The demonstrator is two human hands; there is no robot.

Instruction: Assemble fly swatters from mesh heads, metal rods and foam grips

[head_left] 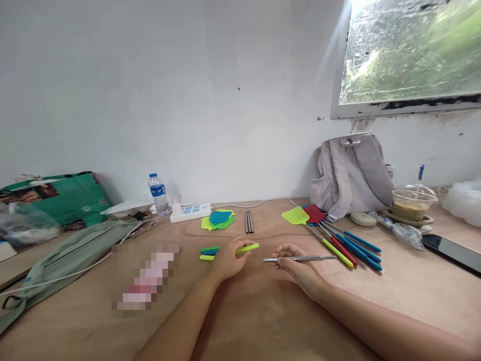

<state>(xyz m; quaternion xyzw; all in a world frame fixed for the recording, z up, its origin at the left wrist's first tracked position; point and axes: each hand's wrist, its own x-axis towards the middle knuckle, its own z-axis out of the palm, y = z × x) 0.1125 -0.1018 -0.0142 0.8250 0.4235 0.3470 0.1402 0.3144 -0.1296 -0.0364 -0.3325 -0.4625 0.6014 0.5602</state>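
Note:
My left hand point(228, 259) is closed on a lime-green handle sleeve point(248, 247) that sticks out to the right. My right hand point(296, 268) pinches a thin silver telescopic rod point(304, 258), held level with its tip pointing left toward the sleeve. A small gap separates the two. Just left of my left hand lie loose sleeves point(209, 252), green, blue and lime. Assembled fly swatters point(338, 240) with coloured handles lie in a row to the right of my right hand.
Loose swatter heads point(218, 219) and two dark rods point(249, 221) lie near a white power strip point(190, 212). A water bottle point(158, 193), a green bag point(60, 198), a grey backpack point(351, 173), a lidded drink cup point(412, 203) and a phone point(453, 252) stand round the wooden table point(263, 311).

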